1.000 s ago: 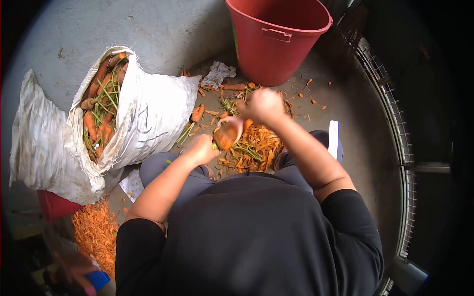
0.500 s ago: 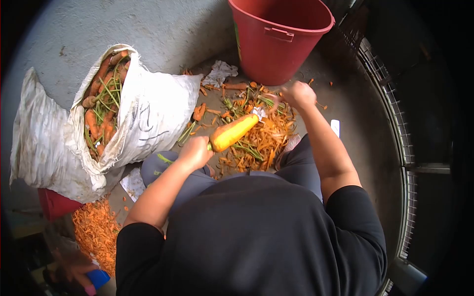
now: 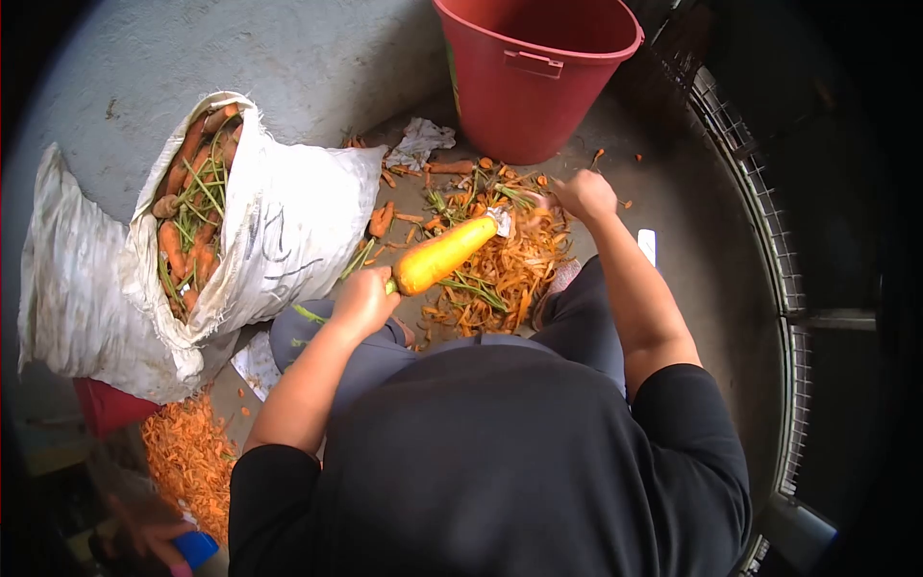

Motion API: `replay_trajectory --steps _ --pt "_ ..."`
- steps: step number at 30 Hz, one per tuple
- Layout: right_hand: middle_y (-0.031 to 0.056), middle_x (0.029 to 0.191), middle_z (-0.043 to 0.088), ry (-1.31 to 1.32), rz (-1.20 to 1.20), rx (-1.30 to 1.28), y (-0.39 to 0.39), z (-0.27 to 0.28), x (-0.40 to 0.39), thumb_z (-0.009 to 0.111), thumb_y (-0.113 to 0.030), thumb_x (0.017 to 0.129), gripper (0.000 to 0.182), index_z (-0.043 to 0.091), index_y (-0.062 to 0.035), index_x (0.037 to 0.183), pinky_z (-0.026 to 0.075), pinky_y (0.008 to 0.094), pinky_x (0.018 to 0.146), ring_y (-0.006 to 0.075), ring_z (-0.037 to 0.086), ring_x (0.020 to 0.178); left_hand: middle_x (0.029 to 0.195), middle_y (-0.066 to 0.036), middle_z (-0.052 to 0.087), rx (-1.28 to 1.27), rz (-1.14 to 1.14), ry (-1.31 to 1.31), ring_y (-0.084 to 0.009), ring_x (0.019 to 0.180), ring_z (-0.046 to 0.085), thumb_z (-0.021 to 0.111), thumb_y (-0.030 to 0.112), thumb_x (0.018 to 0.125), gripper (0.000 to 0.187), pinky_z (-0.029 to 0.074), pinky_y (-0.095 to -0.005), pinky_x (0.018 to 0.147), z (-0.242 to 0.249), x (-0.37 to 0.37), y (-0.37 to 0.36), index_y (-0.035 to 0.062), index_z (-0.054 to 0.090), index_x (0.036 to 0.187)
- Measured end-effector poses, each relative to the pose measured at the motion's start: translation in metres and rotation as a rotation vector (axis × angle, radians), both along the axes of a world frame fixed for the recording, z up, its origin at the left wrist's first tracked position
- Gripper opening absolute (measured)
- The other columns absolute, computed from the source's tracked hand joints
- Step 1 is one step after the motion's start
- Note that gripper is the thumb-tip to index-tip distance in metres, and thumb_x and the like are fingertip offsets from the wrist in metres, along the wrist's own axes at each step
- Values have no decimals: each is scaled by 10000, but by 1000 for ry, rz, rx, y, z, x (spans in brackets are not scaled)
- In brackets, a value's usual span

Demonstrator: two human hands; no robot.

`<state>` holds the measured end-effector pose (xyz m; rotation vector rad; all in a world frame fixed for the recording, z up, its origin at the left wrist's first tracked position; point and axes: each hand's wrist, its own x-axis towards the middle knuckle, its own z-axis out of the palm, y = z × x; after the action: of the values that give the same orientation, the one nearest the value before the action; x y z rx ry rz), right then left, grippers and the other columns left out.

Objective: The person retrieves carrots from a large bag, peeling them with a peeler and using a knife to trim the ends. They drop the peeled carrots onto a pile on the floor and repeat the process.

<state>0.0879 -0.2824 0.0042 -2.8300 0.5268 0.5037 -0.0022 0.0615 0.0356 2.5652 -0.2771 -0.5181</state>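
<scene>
My left hand is closed round the stem end of a large carrot. Its surface looks bright yellow-orange and mostly peeled, and its tip points away from me to the right. Beyond that tip, my right hand is closed in a fist, apart from the carrot. What it holds, if anything, is hidden; a blurred pale shape shows beside its fingers. Below both hands, a heap of carrot peelings with green stems lies on the floor between my feet.
A white sack of unpeeled carrots lies open at the left, beside another white sack. A red bucket stands ahead. More peelings lie at lower left, near another person's blurred arm. A metal grille runs along the right.
The view has shifted slightly. My left hand and the carrot have moved a little left, while my right fist has come slightly nearer to me.
</scene>
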Motion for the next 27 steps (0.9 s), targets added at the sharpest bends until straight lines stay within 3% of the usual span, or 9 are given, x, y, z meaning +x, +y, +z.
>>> replay_trajectory --steps 4,10,13,14,16,18,22,24,27 --pt "171 945 639 -69 80 132 72 41 -7 546 -443 738 481 653 -11 919 483 363 808 288 621 901 735 -212 587 49 -77 -56 -378 744 570 648 114 655 176 451 -422 659 -5 8 -7 -9 571 754" --pt "199 942 631 -30 -13 -7 -6 -16 -3 514 -520 749 542 669 -13 865 477 327 815 268 629 864 682 -218 559 -44 10 69 -383 704 563 616 82 644 164 439 -408 624 2 5 10 -14 569 768" --pt "176 928 637 34 -213 348 -6 -23 6 505 -546 773 542 675 -44 885 500 345 732 254 633 847 705 -202 575 5 -20 -138 -372 705 574 637 79 646 216 455 -401 634 -12 3 15 -2 576 836" --pt "127 783 632 -38 -307 647 5 -53 9 477 -553 805 522 669 -71 868 476 338 534 206 610 688 728 -194 585 29 -26 -229 -369 707 578 645 78 647 247 460 -400 639 -9 4 6 3 573 870" --pt "13 571 476 99 -412 1132 55 3 -17 457 -504 848 397 603 -140 781 269 245 377 88 329 416 758 -184 597 4 -20 -349 -356 695 583 652 67 641 333 468 -389 643 1 5 -7 10 554 953" --pt "-28 532 417 -26 -522 1523 69 -19 -20 465 -442 860 356 568 -121 744 272 231 366 81 312 393 771 -179 601 -87 2 -394 -338 669 583 650 45 626 445 471 -369 640 6 5 -12 14 521 1051" --pt "35 608 552 -23 -308 1253 78 -8 -27 524 -392 812 359 625 -50 774 398 259 436 111 497 465 668 -76 531 -542 75 814 -163 555 548 607 -1 719 563 458 -270 492 -10 22 7 -1 360 1225" --pt "167 700 640 -176 146 497 82 5 -24 548 -415 729 415 667 -20 694 505 363 645 259 636 648 680 -60 527 -588 117 843 -108 530 518 566 -19 757 552 418 -217 440 -14 19 8 -15 318 1251" --pt "191 829 642 -83 287 329 110 56 -35 534 -437 733 444 672 -22 803 503 371 753 281 633 812 637 -46 513 -580 172 797 -109 476 483 555 -17 744 551 396 -215 431 -12 16 -3 -5 315 1240"
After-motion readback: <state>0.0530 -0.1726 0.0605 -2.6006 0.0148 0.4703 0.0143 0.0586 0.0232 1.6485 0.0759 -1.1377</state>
